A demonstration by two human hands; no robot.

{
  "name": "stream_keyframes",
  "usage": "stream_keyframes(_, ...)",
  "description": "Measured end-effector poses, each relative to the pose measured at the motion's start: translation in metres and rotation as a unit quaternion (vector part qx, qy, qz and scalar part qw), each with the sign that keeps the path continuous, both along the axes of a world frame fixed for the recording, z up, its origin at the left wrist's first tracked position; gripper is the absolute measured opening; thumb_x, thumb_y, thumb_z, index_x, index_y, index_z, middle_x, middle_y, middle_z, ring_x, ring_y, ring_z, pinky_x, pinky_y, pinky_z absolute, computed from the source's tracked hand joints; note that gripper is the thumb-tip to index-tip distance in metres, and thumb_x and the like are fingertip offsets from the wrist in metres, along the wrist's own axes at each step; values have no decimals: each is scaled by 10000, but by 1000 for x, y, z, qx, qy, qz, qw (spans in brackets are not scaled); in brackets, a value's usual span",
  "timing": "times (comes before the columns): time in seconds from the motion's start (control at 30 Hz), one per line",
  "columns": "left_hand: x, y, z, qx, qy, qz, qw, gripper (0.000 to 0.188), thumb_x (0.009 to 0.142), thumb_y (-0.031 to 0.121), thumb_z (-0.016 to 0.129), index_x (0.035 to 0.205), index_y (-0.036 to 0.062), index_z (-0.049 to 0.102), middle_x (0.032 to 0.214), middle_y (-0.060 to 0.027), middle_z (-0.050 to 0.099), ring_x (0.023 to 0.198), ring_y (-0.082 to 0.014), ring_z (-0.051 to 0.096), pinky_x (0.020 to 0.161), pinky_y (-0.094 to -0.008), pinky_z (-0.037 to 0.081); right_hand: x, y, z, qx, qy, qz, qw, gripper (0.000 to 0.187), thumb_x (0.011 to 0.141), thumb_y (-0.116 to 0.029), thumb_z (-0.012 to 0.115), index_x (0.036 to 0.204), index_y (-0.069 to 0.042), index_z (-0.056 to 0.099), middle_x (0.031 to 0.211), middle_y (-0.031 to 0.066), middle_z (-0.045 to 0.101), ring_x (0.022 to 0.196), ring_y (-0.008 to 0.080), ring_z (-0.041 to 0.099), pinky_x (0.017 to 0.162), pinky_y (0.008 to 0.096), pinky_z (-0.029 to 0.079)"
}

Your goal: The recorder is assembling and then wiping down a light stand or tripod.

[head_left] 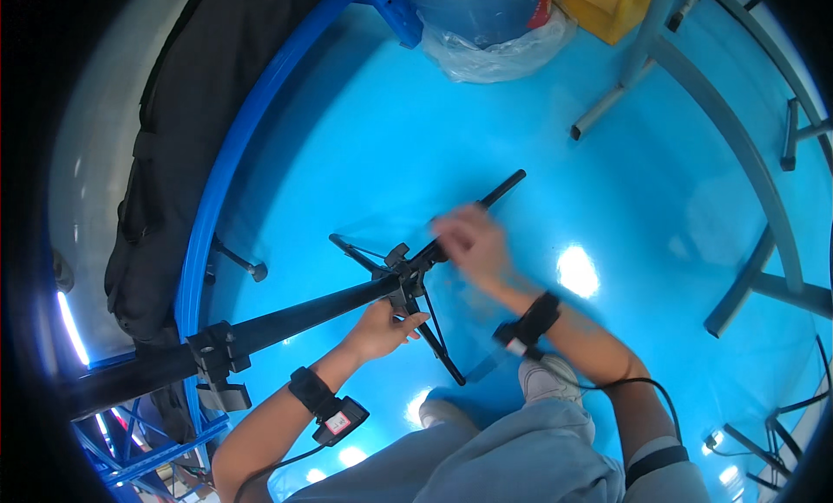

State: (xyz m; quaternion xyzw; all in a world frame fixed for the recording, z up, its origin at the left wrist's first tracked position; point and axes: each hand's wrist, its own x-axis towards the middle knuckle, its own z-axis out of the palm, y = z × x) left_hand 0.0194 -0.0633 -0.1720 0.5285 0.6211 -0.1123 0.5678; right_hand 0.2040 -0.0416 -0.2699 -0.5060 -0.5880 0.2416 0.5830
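A black tripod stand runs from the left edge to the middle of the view, its thin legs spread around a collar above the blue floor. My left hand grips the stand just below the collar, thumb and fingers closed around a leg joint. Beside the leg that points to the upper right is my right hand. Motion smears its fingers, so whether they touch that leg cannot be made out. A black clamp with a lever sits farther up the pole. Both wrists carry black straps with small cabled boxes.
On the left, a blue metal frame borders a long black bag. A blue bucket in clear plastic and a yellow bin stand at the far side. Grey metal legs curve along the right. My shoes are close below the stand.
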Motion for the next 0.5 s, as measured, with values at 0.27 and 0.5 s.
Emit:
stream_keyframes(0.27, 1, 0, 2, 52, -60, -9, 997, 319, 877, 236, 638, 996, -46, 548, 801, -107, 630, 721, -152, 631, 616, -293, 499, 39, 8, -21, -37, 25, -124, 991, 101, 810, -66, 630, 901, -25, 646, 869, 137, 601, 749, 309, 602, 650, 359, 491)
stream_keyframes(0.5, -7, 0, 1, 42, 0, -88, 995, 374, 902, 245, 595, 1108, -61, 535, 885, -149, 645, 815, -195, 646, 685, -309, 515, -6, -51, -8, -54, 32, 109, 992, 160, 797, -18, 630, 955, -43, 623, 920, 115, 579, 851, 295, 592, 705, 349, 492)
